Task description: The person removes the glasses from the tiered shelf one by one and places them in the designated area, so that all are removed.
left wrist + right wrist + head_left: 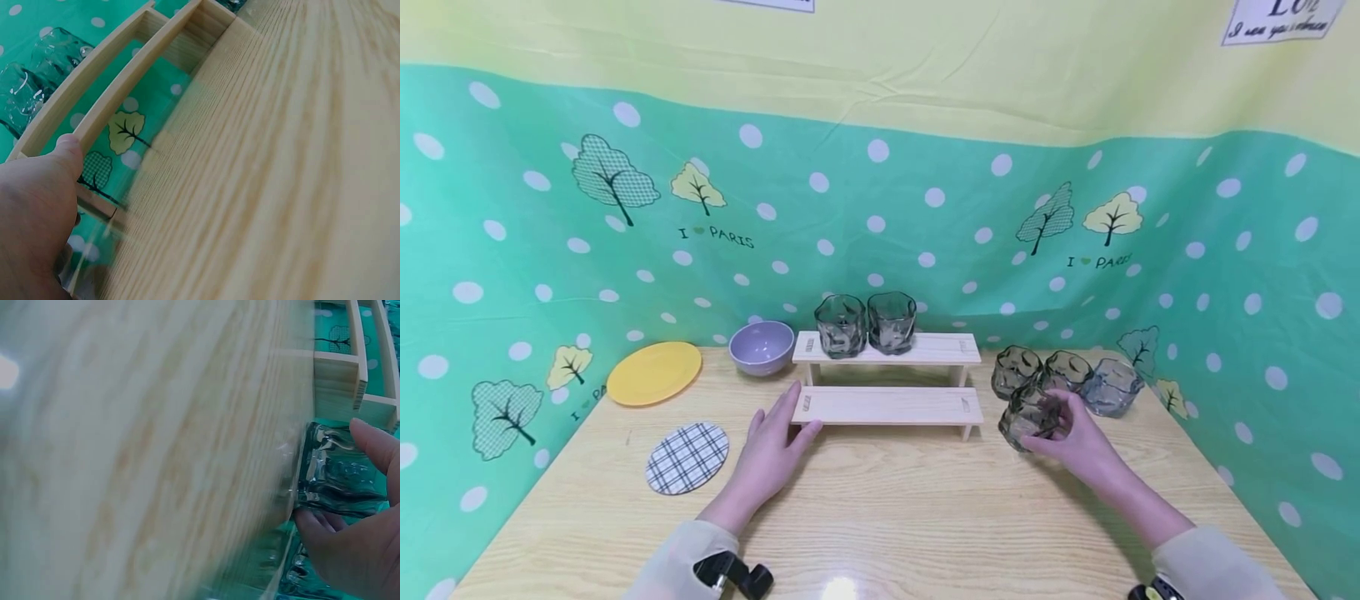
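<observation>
The smoky, faceted glass tumbler (1028, 417) stands on the wooden table (887, 508), right of the 2-tier pale wooden rack (887, 406). It looks weighty, slick and breakable, best held around its sides. The right hand (1078, 437) curls around it; the left hand (772, 450), fingers straight, touches the rack's lower shelf.
</observation>
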A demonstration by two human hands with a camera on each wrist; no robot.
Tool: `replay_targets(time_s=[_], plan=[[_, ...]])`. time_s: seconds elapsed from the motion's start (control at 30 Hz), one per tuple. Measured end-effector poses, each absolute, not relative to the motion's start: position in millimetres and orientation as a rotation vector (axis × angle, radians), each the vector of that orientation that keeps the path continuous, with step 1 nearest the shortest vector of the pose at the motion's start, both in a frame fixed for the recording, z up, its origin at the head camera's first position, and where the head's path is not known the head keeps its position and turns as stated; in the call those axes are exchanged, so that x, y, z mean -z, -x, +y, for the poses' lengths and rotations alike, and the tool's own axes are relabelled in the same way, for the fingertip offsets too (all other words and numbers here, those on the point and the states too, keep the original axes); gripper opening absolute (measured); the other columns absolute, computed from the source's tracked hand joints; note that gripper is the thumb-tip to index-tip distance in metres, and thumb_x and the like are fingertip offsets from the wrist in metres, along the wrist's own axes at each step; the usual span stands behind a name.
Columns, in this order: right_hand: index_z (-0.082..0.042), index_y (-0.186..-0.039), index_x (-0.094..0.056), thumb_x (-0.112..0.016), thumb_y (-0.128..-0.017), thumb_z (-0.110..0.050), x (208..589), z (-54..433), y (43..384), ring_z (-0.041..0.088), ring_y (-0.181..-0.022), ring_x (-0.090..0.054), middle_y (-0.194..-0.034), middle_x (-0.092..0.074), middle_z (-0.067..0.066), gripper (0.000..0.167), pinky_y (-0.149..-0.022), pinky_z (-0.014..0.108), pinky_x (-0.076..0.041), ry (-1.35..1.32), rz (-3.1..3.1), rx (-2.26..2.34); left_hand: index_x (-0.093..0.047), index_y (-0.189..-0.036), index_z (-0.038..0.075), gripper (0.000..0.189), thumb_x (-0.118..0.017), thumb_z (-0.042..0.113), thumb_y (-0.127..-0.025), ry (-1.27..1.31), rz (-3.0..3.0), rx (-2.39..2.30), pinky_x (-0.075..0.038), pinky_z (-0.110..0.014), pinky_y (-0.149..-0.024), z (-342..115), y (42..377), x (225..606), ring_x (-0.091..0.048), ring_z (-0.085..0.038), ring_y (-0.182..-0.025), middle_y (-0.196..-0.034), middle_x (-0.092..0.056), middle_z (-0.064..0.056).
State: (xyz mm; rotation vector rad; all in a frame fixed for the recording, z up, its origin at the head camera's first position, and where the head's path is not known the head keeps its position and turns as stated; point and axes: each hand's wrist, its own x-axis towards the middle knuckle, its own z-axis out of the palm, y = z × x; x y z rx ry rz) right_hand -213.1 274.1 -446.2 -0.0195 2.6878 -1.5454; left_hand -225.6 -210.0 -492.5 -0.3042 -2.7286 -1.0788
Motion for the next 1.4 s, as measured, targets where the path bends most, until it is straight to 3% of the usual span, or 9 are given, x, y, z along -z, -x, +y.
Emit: replay_targets(time_s=[0.2, 0.43, 0.7, 0.97, 1.2, 1.4], plan=[[-0.002, -0.175, -0.011, -0.095, -0.09, -0.03, 431.0, 274.8, 212.8, 0.055, -0.158, -0.029, -0.172, -0.029, 0.033, 0.122, -0.128, 0.068, -0.028, 0.101, 2.763, 1.523, -0.028, -0.174, 0.001, 0.082, -0.064, 0.043, -0.113, 0.313, -2.713, 1.076, -0.007, -0.068, -0.133, -210.2, 226.0, 491.1, -0.032, -0.045, -0.162, -0.175, -0.034, -0.025], [-0.008, -0.177, -0.014, -0.091, -0.094, -0.027, 392.8, 265.1, 214.3, 0.05, -0.162, -0.027, -0.176, -0.028, 0.026, 0.115, -0.132, 0.064, -0.022, 0.162, 2.859, 1.559, -0.028, -0.174, 0.002, 0.081, -0.064, 0.043, -0.113, 0.311, -2.712, 1.078, -0.006, -0.068, -0.133, -210.1, 224.9, 488.7, -0.032, -0.045, -0.162, -0.175, -0.034, -0.024], [-0.018, -0.178, -0.015, -0.092, -0.094, -0.031, 366.8, 238.6, 222.9, 0.04, -0.164, -0.028, -0.177, -0.031, 0.015, 0.115, -0.134, 0.057, -0.023, 0.307, 2.816, 1.658, -0.028, -0.174, 0.001, 0.081, -0.064, 0.041, -0.114, 0.312, -2.7, 1.082, -0.007, -0.069, -0.133, -209.9, 223.6, 488.3, -0.032, -0.045, -0.162, -0.175, -0.034, -0.025], [-0.019, -0.178, -0.018, -0.092, -0.094, -0.031, 357.7, 202.4, 239.0, 0.037, -0.165, -0.029, -0.177, -0.032, 0.011, 0.112, -0.133, 0.055, -0.026, 0.354, 2.705, 1.725, -0.028, -0.173, 0.0, 0.081, -0.063, 0.043, -0.114, 0.317, -2.704, 1.073, -0.008, -0.07, -0.132, -209.6, 224.5, 490.4, -0.033, -0.046, -0.161, -0.175, -0.034, -0.025], [-0.018, -0.176, -0.022, -0.093, -0.092, -0.031, 358.1, 169.8, 253.6, 0.026, -0.163, -0.032, -0.175, -0.036, 0.006, 0.11, -0.134, 0.042, -0.025, 0.404, 2.597, 1.846, -0.029, -0.173, -0.001, 0.08, -0.063, 0.042, -0.114, 0.317, -2.698, 1.075, -0.008, -0.07, -0.132, -208.5, 222.9, 489.9, -0.033, -0.047, -0.161, -0.175, -0.034, -0.024], [-0.021, -0.176, -0.024, -0.093, -0.092, -0.033, 359.6, 146.3, 262.5, 0.025, -0.162, -0.035, -0.175, -0.038, 0.005, 0.109, -0.133, 0.04, -0.028, 0.407, 2.559, 1.88, -0.029, -0.172, -0.002, 0.081, -0.063, 0.043, -0.114, 0.323, -2.694, 1.069, -0.008, -0.071, -0.132, -208.2, 222.3, 491.3, -0.034, -0.048, -0.16, -0.175, -0.035, -0.025]])
